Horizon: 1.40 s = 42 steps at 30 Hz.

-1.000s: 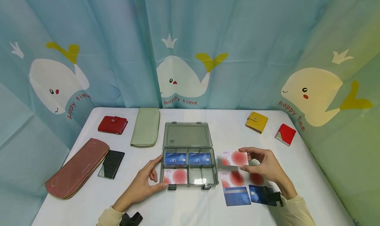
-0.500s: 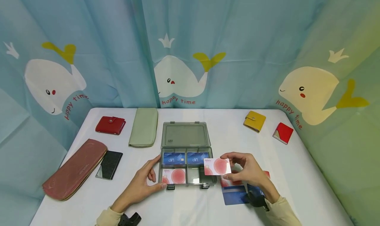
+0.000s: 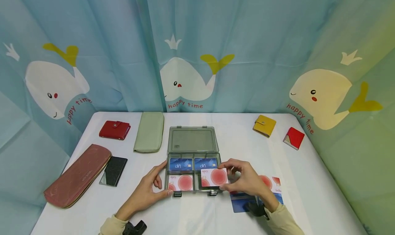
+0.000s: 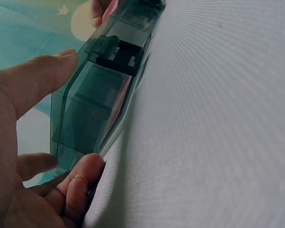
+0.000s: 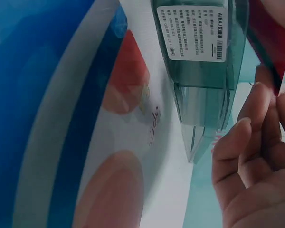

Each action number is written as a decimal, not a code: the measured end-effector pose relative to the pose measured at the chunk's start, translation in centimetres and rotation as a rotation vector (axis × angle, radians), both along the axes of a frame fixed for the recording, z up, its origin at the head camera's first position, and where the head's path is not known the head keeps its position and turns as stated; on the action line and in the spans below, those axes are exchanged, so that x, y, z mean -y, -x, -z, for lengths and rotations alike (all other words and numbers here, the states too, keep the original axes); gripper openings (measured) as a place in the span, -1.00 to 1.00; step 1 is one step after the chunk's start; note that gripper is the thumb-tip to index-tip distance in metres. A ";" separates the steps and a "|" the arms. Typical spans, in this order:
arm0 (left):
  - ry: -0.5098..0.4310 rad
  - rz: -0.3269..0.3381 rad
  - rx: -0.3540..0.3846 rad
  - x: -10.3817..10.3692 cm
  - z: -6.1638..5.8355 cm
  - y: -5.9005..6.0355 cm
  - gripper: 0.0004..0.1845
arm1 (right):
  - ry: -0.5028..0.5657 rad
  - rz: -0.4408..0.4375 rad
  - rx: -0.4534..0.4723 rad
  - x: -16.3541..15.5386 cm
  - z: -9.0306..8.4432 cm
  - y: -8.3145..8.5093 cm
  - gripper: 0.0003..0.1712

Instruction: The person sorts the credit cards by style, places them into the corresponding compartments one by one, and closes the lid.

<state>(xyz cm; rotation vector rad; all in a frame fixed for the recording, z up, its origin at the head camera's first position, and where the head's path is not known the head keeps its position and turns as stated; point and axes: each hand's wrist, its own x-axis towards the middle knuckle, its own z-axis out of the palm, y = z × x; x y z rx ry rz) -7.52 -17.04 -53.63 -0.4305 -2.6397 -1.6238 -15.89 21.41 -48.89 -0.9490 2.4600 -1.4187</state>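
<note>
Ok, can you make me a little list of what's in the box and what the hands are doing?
box: open, four compartments
far compartments: two blue cards
near left compartment: pink card
right hand: pinches a held card over the near right compartment
left hand: holds the box's left corner
table: more cards by the right wrist

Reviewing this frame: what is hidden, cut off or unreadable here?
- Head view: small print on the pink card held by the right hand is too small to read.
- Head view: that hand covers most of the loose cards on the table.
- Left wrist view: the left hand and the box wall hide what is inside the box.
</note>
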 end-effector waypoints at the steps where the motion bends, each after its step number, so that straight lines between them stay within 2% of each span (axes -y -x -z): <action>1: -0.003 0.002 0.003 0.0 0.0 0.0 0.02 | -0.015 0.008 -0.008 0.2 0.0 0.0 -0.40; 8: 0.001 0.004 -0.004 0.0 0.1 0.0 0.01 | -0.066 0.022 0.023 1.3 -0.6 0.0 -0.39; 19: 0.007 0.000 -0.001 -0.1 0.0 0.1 0.00 | -0.138 -0.067 0.037 1.4 -1.3 0.4 -0.40; 29: 0.004 -0.007 0.011 0.0 0.0 0.1 0.01 | -0.153 -0.062 0.047 1.7 -1.1 0.4 -0.41; 42: 0.006 -0.005 -0.024 0.0 0.0 0.0 0.00 | -0.182 -0.051 0.051 1.9 -1.2 0.1 -0.34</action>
